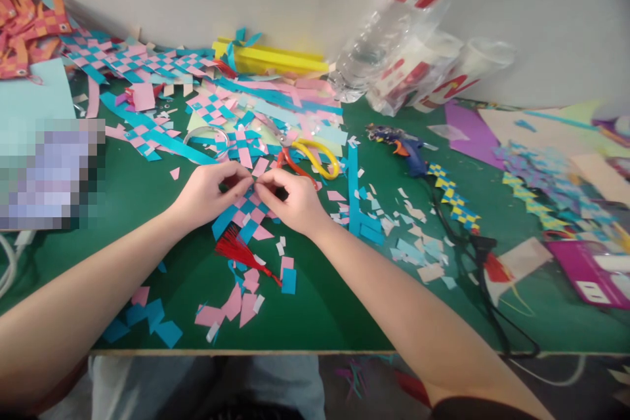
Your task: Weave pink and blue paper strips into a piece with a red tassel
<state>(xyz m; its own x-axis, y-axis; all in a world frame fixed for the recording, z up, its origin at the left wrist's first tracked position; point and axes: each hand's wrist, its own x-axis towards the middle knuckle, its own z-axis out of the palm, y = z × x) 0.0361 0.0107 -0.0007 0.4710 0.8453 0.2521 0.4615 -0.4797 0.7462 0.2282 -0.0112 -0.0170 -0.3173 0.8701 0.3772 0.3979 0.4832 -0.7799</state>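
My left hand [209, 190] and my right hand [295, 200] meet over the table, thumbs and forefingers pinched closely together. Between the fingertips is the upper end of a pink-and-blue woven paper piece [253, 207], whose lower part fans out beneath them. The exact bit being pinched is too small to make out. A red tassel [239, 246] lies just below the weave, its cord pointing right. Scissors [315, 157] with yellow and red handles rest just beyond my right hand. A roll of clear tape [226, 141] stands beyond my left hand.
Paper scraps [241, 305] litter the green table [335, 315]. More woven strips [142, 59] and a yellow folded bar [280, 59] lie at the back. A blue glue gun [411, 151] with a black cord, a plastic bottle [364, 39] and a blurred phone [49, 174] flank my arms.
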